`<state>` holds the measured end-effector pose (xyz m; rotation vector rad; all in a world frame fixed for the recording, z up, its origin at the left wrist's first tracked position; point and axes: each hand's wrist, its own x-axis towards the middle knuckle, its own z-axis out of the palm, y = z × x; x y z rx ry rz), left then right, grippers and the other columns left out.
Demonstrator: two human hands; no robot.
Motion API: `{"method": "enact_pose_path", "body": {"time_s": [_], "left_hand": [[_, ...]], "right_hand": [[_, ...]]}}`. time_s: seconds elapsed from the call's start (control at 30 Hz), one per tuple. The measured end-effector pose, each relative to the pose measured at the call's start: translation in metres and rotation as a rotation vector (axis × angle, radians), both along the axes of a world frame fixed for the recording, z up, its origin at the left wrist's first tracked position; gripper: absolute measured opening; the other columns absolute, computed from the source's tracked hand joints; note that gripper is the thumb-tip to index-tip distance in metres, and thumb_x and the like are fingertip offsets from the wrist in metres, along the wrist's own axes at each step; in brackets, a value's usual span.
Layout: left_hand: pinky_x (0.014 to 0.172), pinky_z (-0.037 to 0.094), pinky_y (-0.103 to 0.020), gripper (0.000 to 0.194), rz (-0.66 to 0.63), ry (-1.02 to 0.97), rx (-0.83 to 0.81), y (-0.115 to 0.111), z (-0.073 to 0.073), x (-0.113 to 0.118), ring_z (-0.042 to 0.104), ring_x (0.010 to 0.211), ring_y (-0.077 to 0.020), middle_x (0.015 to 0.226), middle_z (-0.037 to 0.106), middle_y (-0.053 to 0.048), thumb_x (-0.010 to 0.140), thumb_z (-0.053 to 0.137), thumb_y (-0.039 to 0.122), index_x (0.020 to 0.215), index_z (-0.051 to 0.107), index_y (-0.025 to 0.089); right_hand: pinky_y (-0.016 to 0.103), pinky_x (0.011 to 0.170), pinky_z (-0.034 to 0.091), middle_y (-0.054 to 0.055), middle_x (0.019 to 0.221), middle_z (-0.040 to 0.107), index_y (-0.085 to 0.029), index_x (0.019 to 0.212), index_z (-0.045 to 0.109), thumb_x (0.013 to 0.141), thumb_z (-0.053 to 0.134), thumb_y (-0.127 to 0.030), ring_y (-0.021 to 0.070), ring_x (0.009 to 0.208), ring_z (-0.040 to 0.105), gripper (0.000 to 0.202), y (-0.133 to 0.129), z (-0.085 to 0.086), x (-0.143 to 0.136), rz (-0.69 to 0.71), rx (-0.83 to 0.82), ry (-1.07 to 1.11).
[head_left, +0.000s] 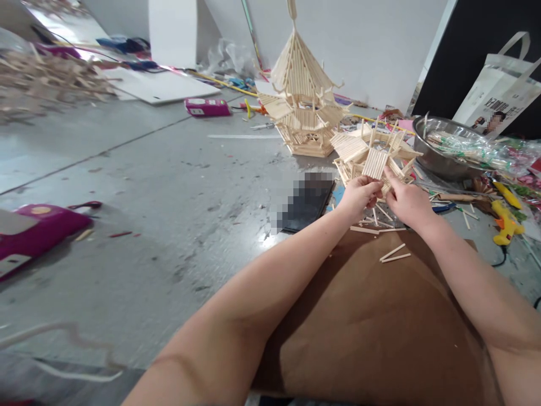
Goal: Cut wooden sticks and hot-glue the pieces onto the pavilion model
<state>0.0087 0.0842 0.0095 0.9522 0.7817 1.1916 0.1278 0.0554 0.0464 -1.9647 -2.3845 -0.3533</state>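
Observation:
My left hand (362,195) pinches the lower edge of a small panel of wooden sticks (374,163) laid side by side. My right hand (409,198) has its index finger stretched out to the panel's right edge, the other fingers curled and partly hidden. Around the panel stands a low roofed model made of sticks (349,148), with short posts rising from it. Whether the panel touches this model cannot be made out. Behind it to the left is a taller, tiered pagoda of the same sticks (302,73), with a pointed roof.
A dark phone (310,200) lies left of my hands. Loose sticks (395,256) rest on brown material in front of me. To the right are a metal bowl (439,160) of wrapped sticks, a yellow glue gun (505,223) and a white bag (492,93). Purple packs (207,107) lie left.

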Motion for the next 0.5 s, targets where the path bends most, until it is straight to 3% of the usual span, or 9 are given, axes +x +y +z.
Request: {"method": "enact_pose_path", "body": {"time_s": [0.33,0.5], "left_hand": [[0.03,0.021,-0.016,0.021,-0.011,-0.003,-0.01,0.0003,0.0021,-0.0005,0.036,0.027,-0.0022,0.043,0.051,0.005,0.072,0.058,0.031,0.064,0.048,0.014],[0.029,0.021,-0.017,0.022,0.01,0.02,0.029,0.0027,0.0004,0.0014,0.035,0.027,-0.0025,0.04,0.049,0.005,0.073,0.057,0.029,0.061,0.048,0.014]], "right_hand": [[0.03,0.058,0.041,0.01,0.079,0.067,-0.015,0.141,0.0,0.085,0.033,-0.026,0.0209,0.066,0.06,0.066,0.0005,-0.0014,0.0001,0.021,0.001,-0.007],[0.031,0.057,0.042,0.01,0.078,0.067,-0.016,0.141,0.005,0.084,0.032,-0.026,0.0221,0.066,0.061,0.064,-0.0005,-0.0006,-0.0007,0.032,-0.013,0.023]]}}
